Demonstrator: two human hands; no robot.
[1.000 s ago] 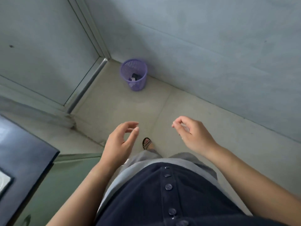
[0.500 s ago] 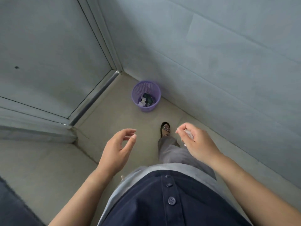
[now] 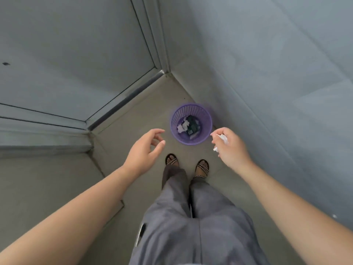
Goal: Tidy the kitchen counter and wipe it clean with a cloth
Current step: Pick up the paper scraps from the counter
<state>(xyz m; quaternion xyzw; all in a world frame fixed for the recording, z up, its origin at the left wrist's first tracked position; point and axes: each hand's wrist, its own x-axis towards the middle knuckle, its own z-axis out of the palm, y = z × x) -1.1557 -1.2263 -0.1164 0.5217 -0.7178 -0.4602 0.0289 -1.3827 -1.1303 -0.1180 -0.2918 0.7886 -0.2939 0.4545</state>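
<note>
Closer now: the purple wastebasket point(image 3: 191, 124) that sat up by the corner a second ago is right in front of the sandalled feet point(image 3: 202, 167), and the dark counter edge seen at lower left back then is out of shot.

Right hand point(image 3: 231, 147) has its fingers curled round a scrap of crumpled white paper point(image 3: 223, 139), pinched toward the fingertips, wrist cocked down, forearm stretched out from lower right. It sits just beside the basket's right rim, not over the opening, and that's the risk as I read it: let go from there and a light scrap could drift, clip the rim, or land on the floor point(image 3: 133, 119) between basket and wall point(image 3: 267, 73). A piece of the paper pokes out under the palm, too, so it may come away in bits.

Left hand point(image 3: 145, 148) is empty, fingers loosely spread and half-curled, hovering just left of the basket.

Inside the basket: white paper and dark wrappers already. Counter and cloth are nowhere in view, so the wiping looks to be ahead.
</note>
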